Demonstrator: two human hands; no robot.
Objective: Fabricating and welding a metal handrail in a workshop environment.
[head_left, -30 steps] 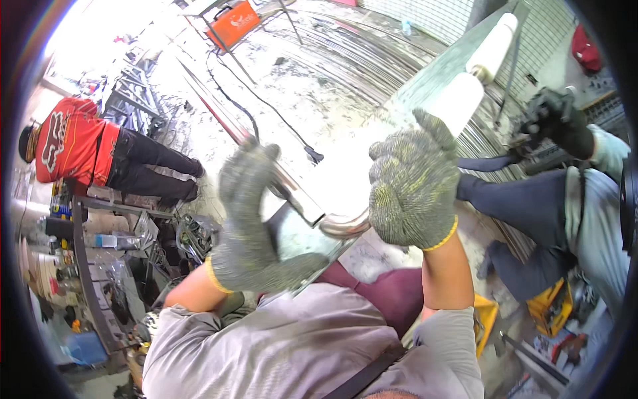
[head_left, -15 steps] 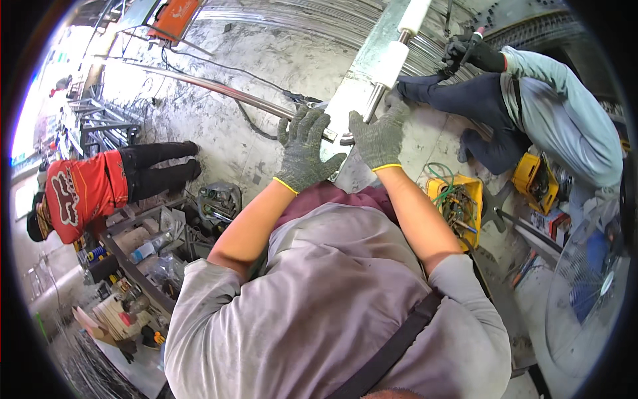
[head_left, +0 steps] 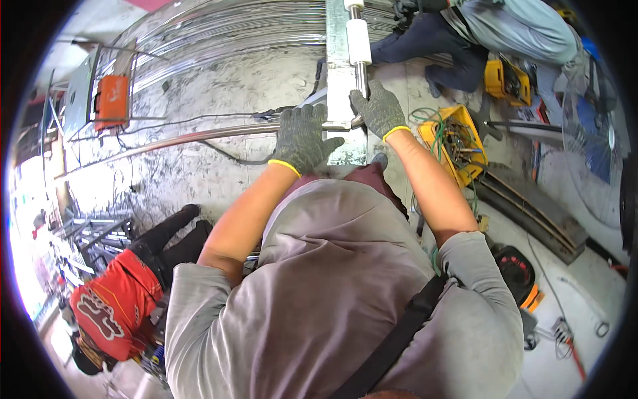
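My left hand (head_left: 300,138), in a dark grey knitted glove with a yellow cuff, lies over the end of a long shiny metal pipe (head_left: 219,135). Its fingers curve across the pipe and its thumb sticks out to the right. My gloved right hand (head_left: 384,113) holds a second metal pipe (head_left: 361,78) near its bent end, thumb toward the left. A white sleeve (head_left: 358,41) covers part of that second pipe farther out. Between my hands the two pipe ends meet or nearly meet, above a flat metal beam (head_left: 337,86). Palms and undersides of the fingers are hidden.
At far right a person in grey (head_left: 512,30) crouches beside yellow crates, one crate (head_left: 475,126) near my right arm. A person in red (head_left: 116,302) bends at lower left. An orange machine (head_left: 111,101) stands far left, cables cross the floor, and a fan (head_left: 601,143) is at right.
The view has turned, so the beam now runs straight ahead and the long pipe lies more level. The pipe ends, with a small gap before, have come together between my hands.
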